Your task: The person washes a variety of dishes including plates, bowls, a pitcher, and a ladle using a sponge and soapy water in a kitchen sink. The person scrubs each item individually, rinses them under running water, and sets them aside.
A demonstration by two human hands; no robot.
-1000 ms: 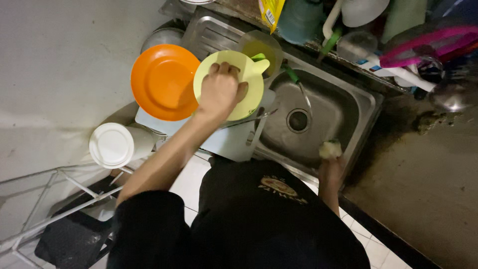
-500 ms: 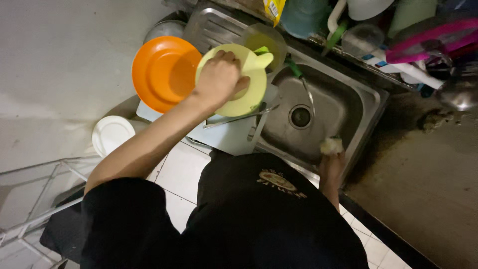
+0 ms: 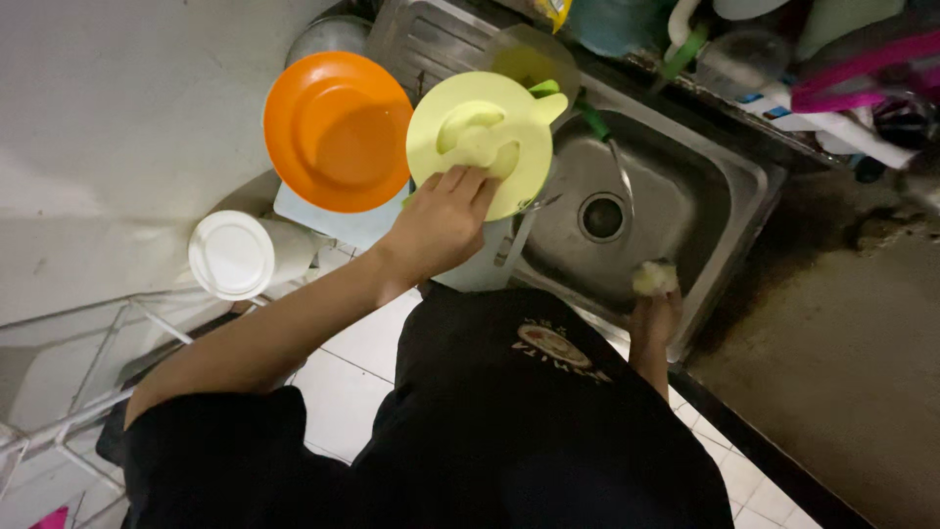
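— While the left hand [image 3: 443,223] is gripping the near edge of the round pale-yellow plastic plate [image 3: 480,139], what is changing?

— A moment ago that hand was lying flat over the middle of the plate; now it is sliding back to the rim, fingers curled on it, so the plate's face is showing. The plate is sitting just left of the stainless steel sink [image 3: 627,211], touching the round orange plastic plate [image 3: 338,130] on its left.

— And the right hand [image 3: 654,312]?

— It is staying at the sink's near edge, clenched around a small pale sponge [image 3: 655,277], as before.

— Anything else nearby?

— A white round-lidded plastic container [image 3: 233,255] is lying near left, beside a white wire rack [image 3: 88,392].
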